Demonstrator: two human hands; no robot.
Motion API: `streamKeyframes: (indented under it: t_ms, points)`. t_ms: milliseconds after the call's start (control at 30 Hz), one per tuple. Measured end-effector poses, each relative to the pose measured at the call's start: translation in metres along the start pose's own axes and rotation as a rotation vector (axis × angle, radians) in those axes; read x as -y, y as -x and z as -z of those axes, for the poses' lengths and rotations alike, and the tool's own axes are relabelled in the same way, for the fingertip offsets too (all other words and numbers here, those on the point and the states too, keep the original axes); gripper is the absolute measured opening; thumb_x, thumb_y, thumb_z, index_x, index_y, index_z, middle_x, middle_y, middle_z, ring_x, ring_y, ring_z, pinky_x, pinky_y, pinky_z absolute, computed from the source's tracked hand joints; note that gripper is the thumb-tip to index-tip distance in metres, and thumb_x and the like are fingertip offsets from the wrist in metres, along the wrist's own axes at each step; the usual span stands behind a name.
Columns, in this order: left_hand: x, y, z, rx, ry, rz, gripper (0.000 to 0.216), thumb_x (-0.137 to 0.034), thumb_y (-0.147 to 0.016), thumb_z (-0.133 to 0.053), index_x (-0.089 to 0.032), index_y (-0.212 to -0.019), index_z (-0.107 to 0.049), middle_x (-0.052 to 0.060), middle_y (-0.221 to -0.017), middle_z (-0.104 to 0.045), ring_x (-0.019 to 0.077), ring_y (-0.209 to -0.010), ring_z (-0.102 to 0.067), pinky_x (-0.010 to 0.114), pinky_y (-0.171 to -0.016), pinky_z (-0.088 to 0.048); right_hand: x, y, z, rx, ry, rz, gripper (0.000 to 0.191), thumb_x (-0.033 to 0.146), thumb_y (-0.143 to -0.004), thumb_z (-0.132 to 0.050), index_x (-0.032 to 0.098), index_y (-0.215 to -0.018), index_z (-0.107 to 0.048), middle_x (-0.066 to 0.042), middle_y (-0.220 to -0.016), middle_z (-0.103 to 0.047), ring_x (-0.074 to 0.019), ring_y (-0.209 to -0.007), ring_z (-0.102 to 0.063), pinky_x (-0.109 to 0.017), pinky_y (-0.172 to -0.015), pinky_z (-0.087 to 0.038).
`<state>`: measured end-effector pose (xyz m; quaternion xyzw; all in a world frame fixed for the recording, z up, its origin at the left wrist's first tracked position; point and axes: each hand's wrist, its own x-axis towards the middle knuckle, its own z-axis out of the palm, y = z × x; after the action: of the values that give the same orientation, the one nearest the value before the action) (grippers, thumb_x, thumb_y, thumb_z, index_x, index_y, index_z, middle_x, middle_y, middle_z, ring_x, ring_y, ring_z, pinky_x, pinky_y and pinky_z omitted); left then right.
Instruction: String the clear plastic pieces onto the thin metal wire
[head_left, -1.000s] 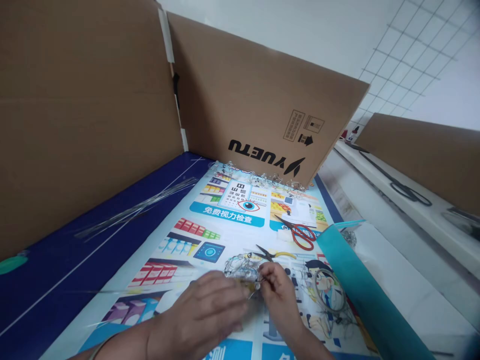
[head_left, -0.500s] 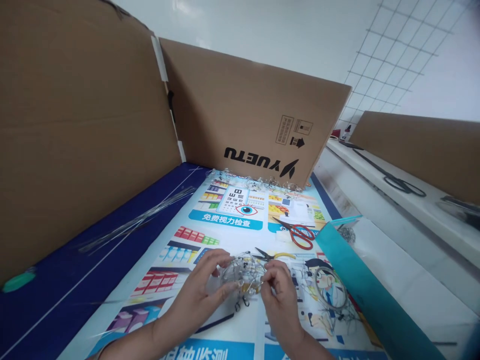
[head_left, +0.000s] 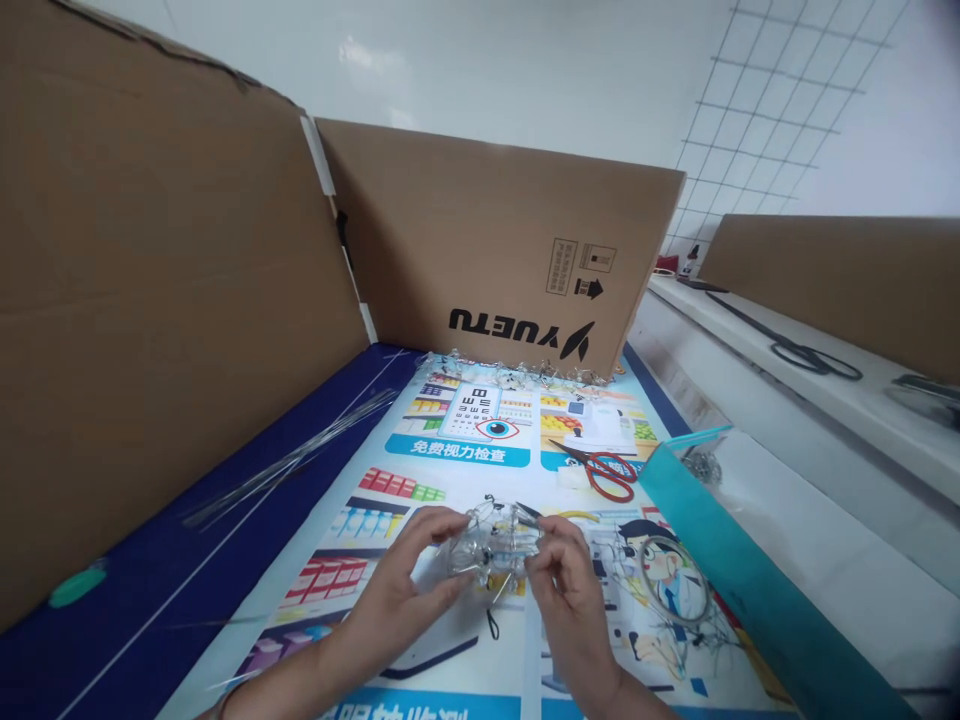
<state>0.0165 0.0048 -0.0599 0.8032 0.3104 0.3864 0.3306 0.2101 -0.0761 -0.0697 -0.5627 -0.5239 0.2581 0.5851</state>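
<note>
In the head view my left hand point(head_left: 409, 580) grips the left side of a clear piece of wire and see-through beads point(head_left: 491, 548), its thumb below and fingers above. My right hand point(head_left: 566, 590) pinches the piece's right edge with bent fingers. Small dark loops stick out from the top and bottom of the piece. Just behind it lie small pliers point(head_left: 579, 517) with yellow handles, partly covered by my right hand and the piece. Red-handled scissors point(head_left: 609, 478) rest farther back to the right.
A wire coil point(head_left: 706, 595) and loose wire lie right of my right hand, beside a teal strip point(head_left: 757, 560). Straight wires point(head_left: 292, 458) lie at left. Similar clear pieces point(head_left: 517, 378) line the foot of the back cardboard panel point(head_left: 480, 230). Another cardboard panel point(head_left: 172, 280) stands at left.
The clear piece has been turned in my hands, so a lower dark loop now hangs nearer its middle. My right fingers have shifted along its edge. The view has tilted slightly.
</note>
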Motion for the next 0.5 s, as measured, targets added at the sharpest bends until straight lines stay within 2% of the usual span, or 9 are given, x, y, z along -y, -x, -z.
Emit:
streamKeyframes:
  t_ms: [167,267,367,500]
  points:
    - [0.0049,-0.0005,-0.0009,0.097,0.188,-0.051,0.044,-0.019,-0.078,-0.061,-0.024,-0.118,-0.044,0.01,-0.12,-0.043,0.0248,-0.114,-0.042,0.041,-0.092,-0.044,-0.0046,-0.0026,-0.0008,0.033,-0.289,-0.187,0.013,0.026,-0.079,-0.056,0.02,-0.071,-0.048,-0.009,-0.125,-0.048,-0.0251,-0.108,-0.05,-0.034,-0.079,-0.042]
    - [0.0065,-0.0022,-0.003,0.118,0.34,-0.016,0.036,-0.017,-0.08,-0.058,-0.023,-0.114,-0.048,0.01,-0.118,-0.043,0.0244,-0.113,-0.043,0.038,-0.089,-0.045,-0.0058,-0.0035,-0.0026,0.016,-0.452,-0.248,0.016,0.024,-0.077,-0.06,0.02,-0.07,-0.047,-0.01,-0.126,-0.049,-0.0266,-0.109,-0.05,-0.037,-0.082,-0.042]
    - [0.006,-0.004,-0.0031,0.112,0.439,0.056,0.032,-0.016,-0.078,-0.06,-0.022,-0.108,-0.052,0.009,-0.114,-0.045,0.0239,-0.109,-0.045,0.035,-0.086,-0.045,-0.003,-0.0043,-0.0048,0.052,-0.567,-0.296,0.017,0.019,-0.075,-0.062,0.02,-0.069,-0.046,-0.008,-0.114,-0.058,-0.0245,-0.103,-0.054,-0.034,-0.078,-0.043]
    - [0.0032,-0.0068,0.0003,0.086,0.537,0.165,0.024,-0.015,-0.077,-0.061,-0.021,-0.099,-0.055,0.006,-0.099,-0.051,0.0194,-0.094,-0.05,0.031,-0.081,-0.043,-0.0007,-0.0066,-0.0067,0.027,-0.618,-0.374,0.02,0.02,-0.073,-0.065,0.02,-0.069,-0.045,-0.002,-0.088,-0.061,-0.0133,-0.067,-0.056,-0.024,-0.058,-0.042]
